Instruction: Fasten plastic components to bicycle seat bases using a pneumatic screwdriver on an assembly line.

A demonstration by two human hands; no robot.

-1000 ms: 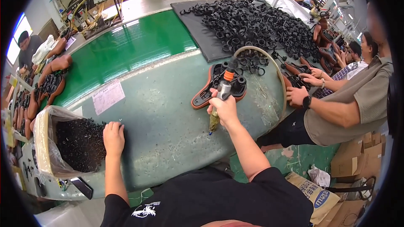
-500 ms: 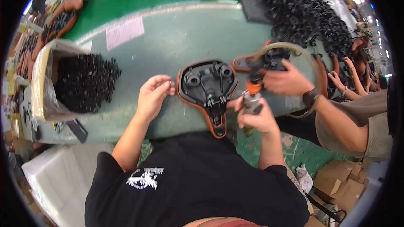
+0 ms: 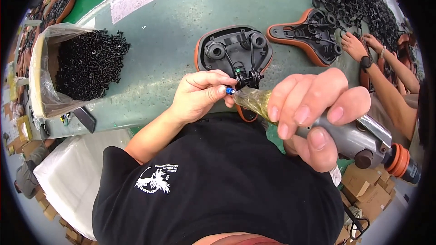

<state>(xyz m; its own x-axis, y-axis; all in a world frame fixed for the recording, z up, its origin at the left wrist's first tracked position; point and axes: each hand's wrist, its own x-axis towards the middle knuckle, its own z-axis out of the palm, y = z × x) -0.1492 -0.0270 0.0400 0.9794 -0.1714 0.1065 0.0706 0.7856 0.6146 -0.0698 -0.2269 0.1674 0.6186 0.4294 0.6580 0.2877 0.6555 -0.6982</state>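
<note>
A grey air screwdriver (image 3: 347, 138) with an orange ring and a taped, yellowish front end lies across my right hand (image 3: 320, 109), lifted close to the view. Its narrow end points left and carries a small blue tip (image 3: 230, 90). There, the thumb and fingers of my left hand (image 3: 202, 93) are pinched together; what sits between them is hidden. Behind both hands a bicycle saddle (image 3: 234, 41) rests upside down on the table, showing its black underside, springs and brown rim. My hands and the tool cover part of its nose.
Left, a plastic-lined box (image 3: 38, 79) spills black screws (image 3: 93, 66). Another upturned saddle (image 3: 295, 31) lies to the right, near a co-worker's hand (image 3: 354, 47). Black parts (image 3: 359, 7) are heaped at the far right. A paper sheet (image 3: 133, 2) lies on the green table (image 3: 177, 31).
My right hand has turned the screwdriver and raised it toward the view, its tip now at my left fingers. My left hand has moved right. The co-worker's hands have drawn back rightward.
</note>
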